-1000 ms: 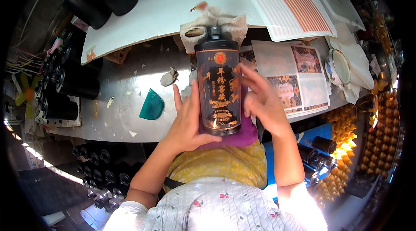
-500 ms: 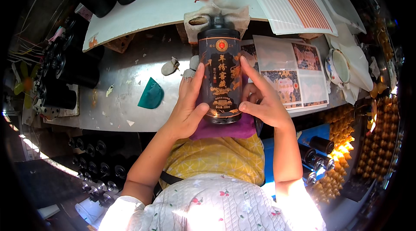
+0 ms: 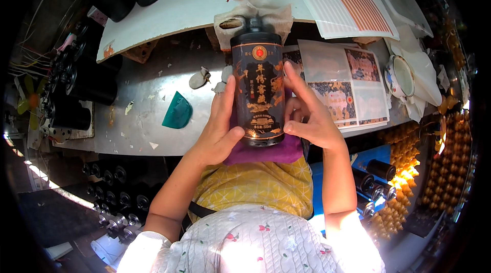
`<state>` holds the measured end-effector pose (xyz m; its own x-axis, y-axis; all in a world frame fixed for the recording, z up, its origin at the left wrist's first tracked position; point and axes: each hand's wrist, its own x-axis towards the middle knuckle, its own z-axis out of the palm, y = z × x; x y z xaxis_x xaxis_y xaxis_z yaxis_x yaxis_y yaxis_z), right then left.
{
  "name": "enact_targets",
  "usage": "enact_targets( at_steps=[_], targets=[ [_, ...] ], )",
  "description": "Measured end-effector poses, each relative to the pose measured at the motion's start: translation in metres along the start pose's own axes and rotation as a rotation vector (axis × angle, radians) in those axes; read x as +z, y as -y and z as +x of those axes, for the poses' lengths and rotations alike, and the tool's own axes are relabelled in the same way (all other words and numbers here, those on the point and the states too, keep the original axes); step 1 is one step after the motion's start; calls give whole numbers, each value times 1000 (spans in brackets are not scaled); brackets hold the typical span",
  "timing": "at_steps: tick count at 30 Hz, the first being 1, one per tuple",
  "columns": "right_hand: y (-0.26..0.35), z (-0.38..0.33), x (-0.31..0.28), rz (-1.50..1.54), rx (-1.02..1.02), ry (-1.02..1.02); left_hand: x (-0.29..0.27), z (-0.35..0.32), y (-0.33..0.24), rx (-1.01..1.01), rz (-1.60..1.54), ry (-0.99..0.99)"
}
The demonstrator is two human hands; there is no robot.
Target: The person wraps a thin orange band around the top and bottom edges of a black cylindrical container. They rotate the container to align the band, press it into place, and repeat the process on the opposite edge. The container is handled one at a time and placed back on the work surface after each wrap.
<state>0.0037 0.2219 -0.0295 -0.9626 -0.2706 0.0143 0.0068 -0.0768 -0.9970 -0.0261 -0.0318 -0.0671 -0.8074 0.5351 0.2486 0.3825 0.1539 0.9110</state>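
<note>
Together, left hand (image 3: pixel 217 132) and right hand (image 3: pixel 309 119) clasp black bottle (image 3: pixel 258 91).

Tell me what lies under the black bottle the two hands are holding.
A purple cloth shows beneath the black bottle, which the left hand and right hand grip. The bottle covers what lies under the cloth's middle.

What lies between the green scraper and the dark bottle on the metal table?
In the head view, the left hand lies between the green scraper and the dark bottle, its palm against the bottle.
</note>
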Motion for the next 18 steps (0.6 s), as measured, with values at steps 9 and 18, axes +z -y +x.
enact_targets(
  at_steps=[9,18],
  targets=[
    [-15,1,0,200,8,-38,1,3,5,-38,-76,7],
    [-2,2,6,42,57,-44,3,2,4,-24,-85,-4]
  ],
)
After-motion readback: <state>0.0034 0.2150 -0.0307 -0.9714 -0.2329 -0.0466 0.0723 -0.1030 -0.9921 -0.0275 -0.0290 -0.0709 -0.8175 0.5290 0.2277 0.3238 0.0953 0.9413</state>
